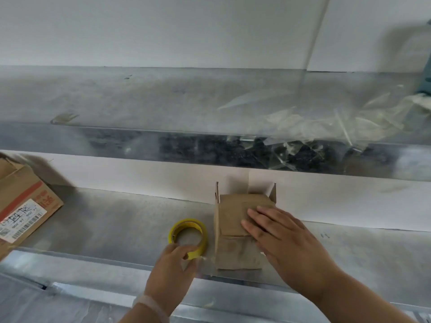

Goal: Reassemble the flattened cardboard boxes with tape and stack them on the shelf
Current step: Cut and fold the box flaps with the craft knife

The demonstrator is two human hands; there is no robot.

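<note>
Tape [202, 231] sits just left of the box [235, 213], and your left hand [171, 273] has its fingers curled over the roll's near rim, so you've got hold of it. Your right hand [284, 243] lies flat with straight fingers on the folded-down flaps on top of the box, gripping nothing, just pressing.

The box is on the shelf [116, 222], close to the front edge, with one flap standing up along its left side and more at its far corners.

My guess is you're about to tape the seam. Keep that right palm down so the flaps don't spring up. Find the tape's loose end first (can't tell from here if it's free), then run the strip along the seam and down both sides. The bigger box [23, 206] is well off to the left of the box.
</note>
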